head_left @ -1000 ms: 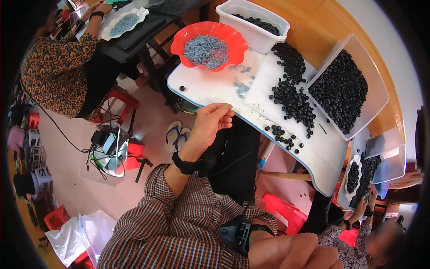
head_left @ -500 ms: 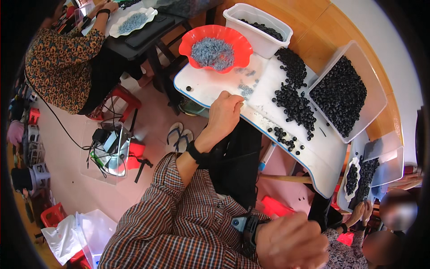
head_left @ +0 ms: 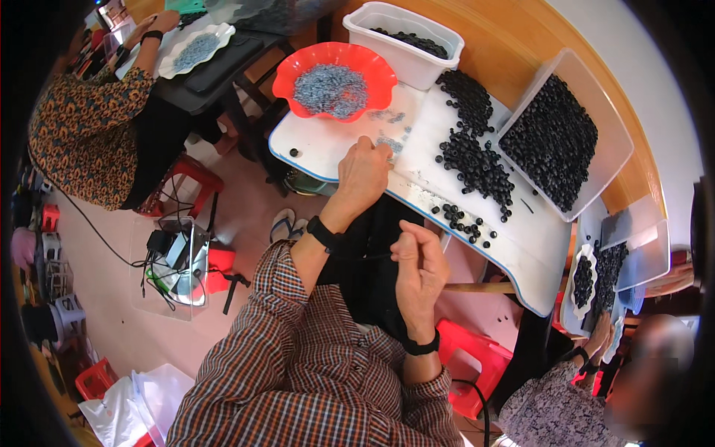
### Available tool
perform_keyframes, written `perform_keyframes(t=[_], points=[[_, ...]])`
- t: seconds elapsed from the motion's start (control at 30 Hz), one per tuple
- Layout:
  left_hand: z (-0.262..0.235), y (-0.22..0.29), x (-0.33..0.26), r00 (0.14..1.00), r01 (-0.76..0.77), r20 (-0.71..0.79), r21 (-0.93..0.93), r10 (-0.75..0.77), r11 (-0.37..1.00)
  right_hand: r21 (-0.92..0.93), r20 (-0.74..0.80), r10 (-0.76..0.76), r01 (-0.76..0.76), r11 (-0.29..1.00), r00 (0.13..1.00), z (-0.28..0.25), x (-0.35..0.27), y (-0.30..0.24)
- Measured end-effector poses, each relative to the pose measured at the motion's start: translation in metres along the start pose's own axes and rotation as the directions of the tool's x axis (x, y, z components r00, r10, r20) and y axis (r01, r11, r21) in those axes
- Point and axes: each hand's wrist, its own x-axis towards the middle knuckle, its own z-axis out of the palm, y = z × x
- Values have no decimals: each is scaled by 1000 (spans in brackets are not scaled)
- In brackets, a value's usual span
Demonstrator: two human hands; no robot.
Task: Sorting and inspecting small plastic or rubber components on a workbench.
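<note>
My left hand (head_left: 363,175) rests at the front edge of the white table (head_left: 313,153), fingers drawn together beside a scatter of small grey-blue pieces (head_left: 389,144). Whatever those fingertips pinch is too small or hidden to make out. Just short of the same edge, over my lap, my right hand (head_left: 420,272) is raised with its thumb against curled fingers; no held thing can be told there. Beyond my left hand stands a red scalloped bowl (head_left: 384,83) with a heap of grey-blue pieces (head_left: 331,89). Several small black cylindrical parts (head_left: 471,223) lie loose along the edge.
Larger piles of black parts (head_left: 477,165) cover the table's right half. A white tub (head_left: 439,68) and a tilted clear bin (head_left: 615,149) hold more. One person (head_left: 93,134) sits at a black table on the left; another person's patterned sleeve (head_left: 544,406) shows lower right.
My right hand has come up and left from close to my chest to near the table edge. My left hand stays by the grey-blue pieces. The whole view has shifted slightly.
</note>
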Motion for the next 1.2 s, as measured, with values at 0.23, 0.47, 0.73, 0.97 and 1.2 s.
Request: perform_keyframes(t=[0.23, 0.47, 0.73, 0.97, 1.2], points=[[5, -3, 2, 1000, -18, -2, 13, 18, 1000, -107, 131, -211, 225, 968, 969, 7, 6, -5], [0, -4, 0, 996, -43, -79, -3, 42, 999, -213, 280, -330, 393, 894, 902, 12, 9, 2], [-135, 72, -52, 994, -108, -98, -958, 53, 267, -312, 325, -243, 346, 885, 914, 0, 6, 19], [-194, 78, -61, 658, 241, -198, -859, 727, -452, -392, 470, -138, 346, 853, 872, 7, 7, 34], [-267, 2, -143, 611, 309, -238, -806, 755, -505, -506, 538, 70, 256, 823, 840, -3, -2, 55]])
